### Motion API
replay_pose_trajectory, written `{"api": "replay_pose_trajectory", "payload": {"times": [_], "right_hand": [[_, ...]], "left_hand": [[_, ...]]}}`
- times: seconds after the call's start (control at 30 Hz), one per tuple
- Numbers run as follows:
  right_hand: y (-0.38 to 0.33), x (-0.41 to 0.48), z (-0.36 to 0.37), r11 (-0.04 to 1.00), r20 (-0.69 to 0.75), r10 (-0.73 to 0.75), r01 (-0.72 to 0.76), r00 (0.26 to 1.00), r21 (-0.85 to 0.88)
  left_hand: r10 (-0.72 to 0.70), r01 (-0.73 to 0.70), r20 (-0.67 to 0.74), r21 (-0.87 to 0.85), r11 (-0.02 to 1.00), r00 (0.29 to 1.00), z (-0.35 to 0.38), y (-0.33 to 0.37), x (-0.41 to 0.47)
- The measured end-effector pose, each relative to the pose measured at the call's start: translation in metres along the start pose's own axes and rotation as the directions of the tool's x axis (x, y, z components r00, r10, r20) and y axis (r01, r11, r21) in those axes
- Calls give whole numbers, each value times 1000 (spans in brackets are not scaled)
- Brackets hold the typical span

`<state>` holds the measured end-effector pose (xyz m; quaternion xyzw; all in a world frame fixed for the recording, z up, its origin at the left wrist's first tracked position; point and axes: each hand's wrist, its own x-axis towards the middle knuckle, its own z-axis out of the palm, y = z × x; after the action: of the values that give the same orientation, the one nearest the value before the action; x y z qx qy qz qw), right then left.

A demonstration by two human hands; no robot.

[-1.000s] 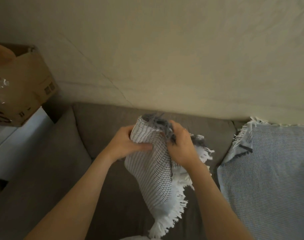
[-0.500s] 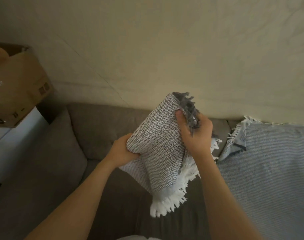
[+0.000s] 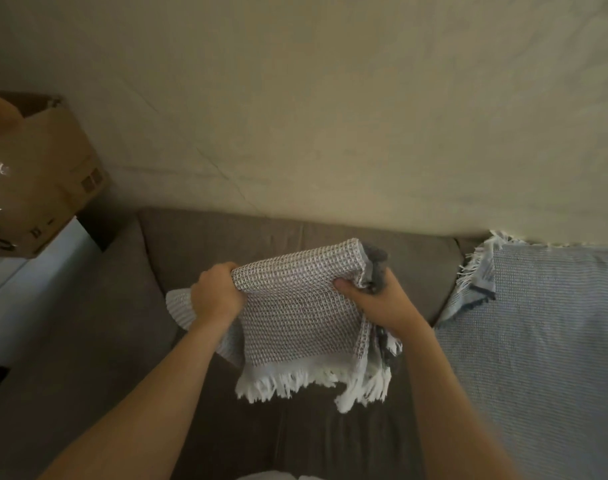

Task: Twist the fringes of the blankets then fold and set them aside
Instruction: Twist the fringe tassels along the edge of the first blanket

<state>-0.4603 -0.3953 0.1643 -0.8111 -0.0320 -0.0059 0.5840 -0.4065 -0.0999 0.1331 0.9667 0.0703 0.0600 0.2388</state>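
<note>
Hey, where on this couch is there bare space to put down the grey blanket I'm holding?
The bare seat cushion under the grey blanket, between the couch's left armrest and the blue blanket, looks free. The armrest top is bare too. The right side is crowded: the blue blanket covers seat and backrest there.

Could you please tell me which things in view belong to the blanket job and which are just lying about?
Part of the job: grey waffle blanket, gripped by left hand and right hand; its white fringe; blue blanket on the sofa.
Just lying about: cardboard box, far left.
</note>
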Motion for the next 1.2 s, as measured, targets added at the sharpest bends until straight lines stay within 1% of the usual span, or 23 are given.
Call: {"api": "replay_pose_trajectory", "payload": {"times": [0.07,0.13,0.2,0.27,0.33,0.43,0.5,0.53,0.6,0.67,0.73,0.8,0.83,0.87,0.93,0.97,1.0,1.03,1.07,1.1,1.13,1.17,1.2], "right_hand": [[-7,4,1,995,11,-52,53,999,-81],[-20,7,2,982,34,-125,129,992,-138],[-30,12,3,961,70,-197,207,978,-184],[-41,18,5,936,117,-254,274,960,-220],[-47,24,6,933,137,-262,287,955,-216],[-60,29,0,939,142,-259,283,955,-196],[-65,35,-9,933,140,-235,264,962,-245],[-67,38,-15,926,130,-216,246,968,-286],[-66,43,-26,912,97,-168,192,981,-364],[-64,45,-38,907,101,-87,120,991,-403],[-63,45,-51,893,136,-3,64,991,-446],[-53,48,-58,850,139,16,59,990,-523],[-42,50,-59,817,93,-3,56,996,-574],[-29,52,-58,782,13,-33,34,999,-623],[-2,49,-50,733,-189,-103,-54,977,-678],[14,45,-44,752,-267,-92,-109,959,-650],[22,37,-36,791,-342,-26,-189,939,-581],[43,32,-28,835,-408,68,-276,910,-476],[56,25,-19,852,-443,213,-387,871,-352],[68,17,-9,850,-429,379,-492,820,-189],[81,11,2,815,-385,522,-578,761,-37],[91,5,11,771,-294,625,-631,723,86],[95,2,17,721,-169,693,-670,701,177]], "left_hand": [[43,-35,94,-86,996,995,8,-12,-1],[109,-56,234,-223,973,966,13,-27,-3],[172,-24,389,-357,934,905,12,-36,-6],[239,56,520,-488,871,820,8,-28,-14],[285,133,565,-586,799,774,5,-6,-24],[307,208,548,-686,697,778,8,14,-35],[304,260,567,-705,660,766,6,19,-36],[308,288,588,-705,648,748,5,22,-34],[337,343,641,-699,628,689,-2,30,-34],[345,409,696,-675,614,629,-10,37,-32],[334,503,744,-648,573,578,-18,41,-30],[314,593,776,-624,509,547,-27,47,-31],[296,633,786,-614,471,542,-31,50,-33],[267,664,793,-606,438,548,-33,52,-33],[210,701,795,-602,381,569,-35,53,-32],[197,711,792,-607,354,578,-35,52,-32],[191,718,786,-616,325,588,-34,50,-31],[184,723,780,-624,295,598,-33,48,-31],[169,727,774,-632,266,611,-32,46,-31],[149,729,765,-643,234,626,-30,45,-31],[130,729,755,-655,199,643,-28,43,-31],[115,726,743,-669,158,659,-27,43,-32],[105,721,730,-684,114,675,-26,43,-32]]}}
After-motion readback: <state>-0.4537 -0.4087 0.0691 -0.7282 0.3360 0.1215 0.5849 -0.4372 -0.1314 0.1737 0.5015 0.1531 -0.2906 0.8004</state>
